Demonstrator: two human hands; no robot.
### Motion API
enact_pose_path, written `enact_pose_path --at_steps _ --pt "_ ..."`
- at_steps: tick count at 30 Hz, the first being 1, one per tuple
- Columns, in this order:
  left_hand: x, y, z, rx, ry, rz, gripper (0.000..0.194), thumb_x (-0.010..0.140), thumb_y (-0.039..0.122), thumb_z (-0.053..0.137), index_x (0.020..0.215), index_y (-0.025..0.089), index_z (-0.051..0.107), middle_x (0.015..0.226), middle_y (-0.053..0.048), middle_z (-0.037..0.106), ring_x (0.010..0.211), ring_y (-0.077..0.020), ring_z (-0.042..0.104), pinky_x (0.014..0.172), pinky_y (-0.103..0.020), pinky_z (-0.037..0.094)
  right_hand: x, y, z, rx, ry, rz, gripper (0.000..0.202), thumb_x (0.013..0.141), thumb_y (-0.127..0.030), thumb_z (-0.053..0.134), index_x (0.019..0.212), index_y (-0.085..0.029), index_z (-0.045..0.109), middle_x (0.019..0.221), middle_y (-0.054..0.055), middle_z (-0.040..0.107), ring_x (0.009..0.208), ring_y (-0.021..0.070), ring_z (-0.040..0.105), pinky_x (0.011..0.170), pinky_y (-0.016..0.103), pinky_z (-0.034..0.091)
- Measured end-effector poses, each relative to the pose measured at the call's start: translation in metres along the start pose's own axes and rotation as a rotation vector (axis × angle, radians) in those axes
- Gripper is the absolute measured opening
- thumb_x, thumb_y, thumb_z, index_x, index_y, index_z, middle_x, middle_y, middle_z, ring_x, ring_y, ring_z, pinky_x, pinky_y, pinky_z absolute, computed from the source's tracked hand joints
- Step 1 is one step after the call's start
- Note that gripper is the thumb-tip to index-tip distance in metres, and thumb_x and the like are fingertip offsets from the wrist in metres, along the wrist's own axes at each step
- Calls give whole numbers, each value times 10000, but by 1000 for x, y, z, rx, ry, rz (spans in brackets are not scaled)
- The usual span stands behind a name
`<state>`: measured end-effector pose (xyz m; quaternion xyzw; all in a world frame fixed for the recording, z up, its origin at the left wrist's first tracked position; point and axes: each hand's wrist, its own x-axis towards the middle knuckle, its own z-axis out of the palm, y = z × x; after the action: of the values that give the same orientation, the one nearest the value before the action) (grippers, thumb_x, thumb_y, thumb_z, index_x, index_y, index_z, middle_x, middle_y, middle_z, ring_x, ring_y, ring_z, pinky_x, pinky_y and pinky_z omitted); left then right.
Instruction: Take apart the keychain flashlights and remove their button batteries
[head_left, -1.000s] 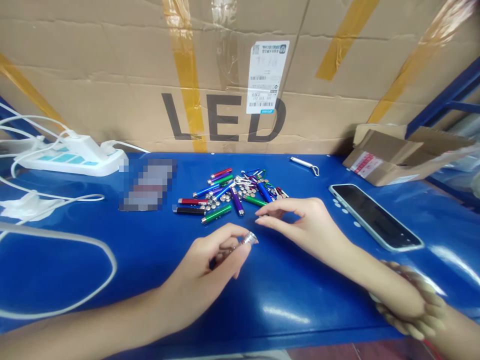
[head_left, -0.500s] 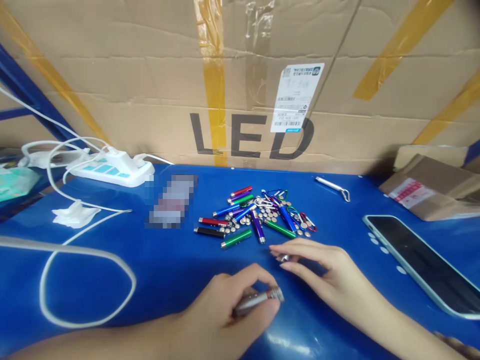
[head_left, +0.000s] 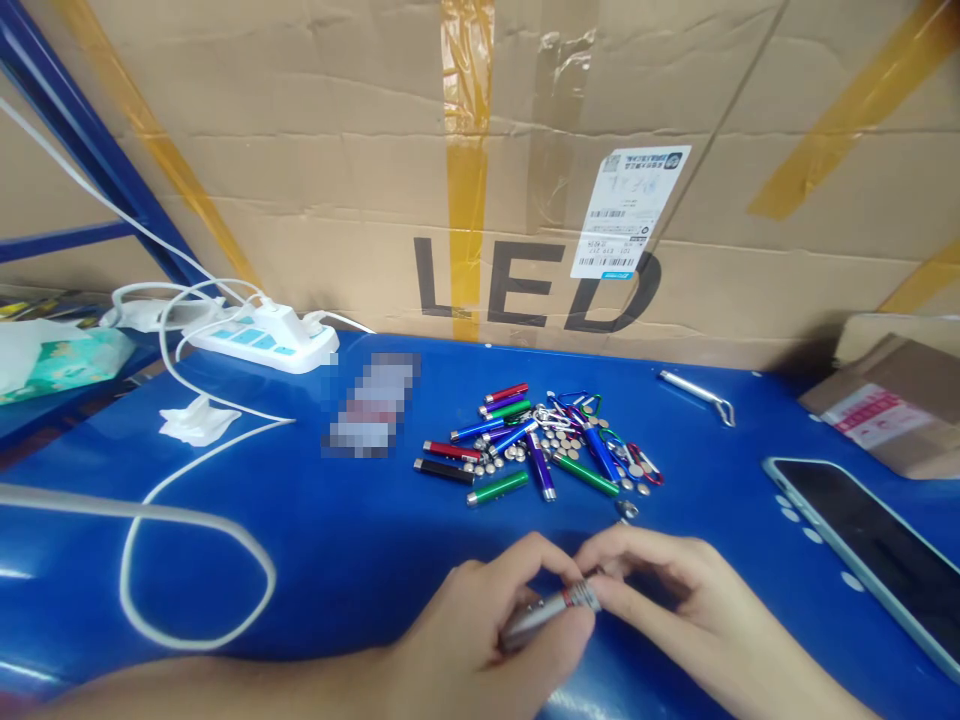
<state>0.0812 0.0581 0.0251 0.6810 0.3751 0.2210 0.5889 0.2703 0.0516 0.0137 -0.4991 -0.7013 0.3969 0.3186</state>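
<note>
My left hand (head_left: pixel 517 610) is closed around a silver mini flashlight (head_left: pixel 541 615), its ridged, reddish-ringed end pointing right. At that end my right hand (head_left: pixel 660 590) has thumb and index finger pinched together, touching it; whatever sits between those fingertips is mostly hidden. A small silver metal cap (head_left: pixel 628 510) lies on the blue table just beyond the right fingers. Further back is a loose pile of mini flashlights, among them a green one (head_left: pixel 498 488), a purple one (head_left: pixel 541 466) and a black one (head_left: pixel 443 470), mixed with button cells (head_left: pixel 574 450) and carabiner clips (head_left: pixel 649 464).
At the right lie a phone (head_left: pixel 870 560) and a small carton (head_left: pixel 892 400). A silver tube with a clip (head_left: pixel 694 395) is at the back. Left are a power strip (head_left: pixel 262 340), a looped white cable (head_left: pixel 274 570) and crumpled tissue (head_left: pixel 199 420). A big cardboard box (head_left: pixel 337 200) stands behind.
My right hand has let go of the small silver cap, now on the table, and moved to the flashlight's end. The view has swung a little left.
</note>
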Motion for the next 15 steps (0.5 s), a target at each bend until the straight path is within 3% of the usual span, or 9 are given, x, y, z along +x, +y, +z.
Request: enact_pose_path --at_steps 7,12,15 --pt "0 -4 -1 83 14 17 118 865 282 466 866 182 527 481 96 279 412 -66 240 413 -184 229 6 -1 -3 70 74 15 191 816 -324 600 944 -249 721 865 33 736 755 180 695 670 233 571" --pt "1 -6 -2 206 -16 24 186 869 288 463 884 172 608 486 81 325 423 -72 307 426 -188 242 3 -1 -3 119 -12 36 130 824 -312 603 838 -226 699 677 2 710 604 134 663 574 187 545" --pt "1 -5 -3 232 -15 22 239 879 312 437 885 180 637 512 62 375 449 -85 344 441 -194 266 0 2 -2 157 -26 50 85 743 -288 706 775 -214 676 638 -15 685 554 109 625 543 173 520"
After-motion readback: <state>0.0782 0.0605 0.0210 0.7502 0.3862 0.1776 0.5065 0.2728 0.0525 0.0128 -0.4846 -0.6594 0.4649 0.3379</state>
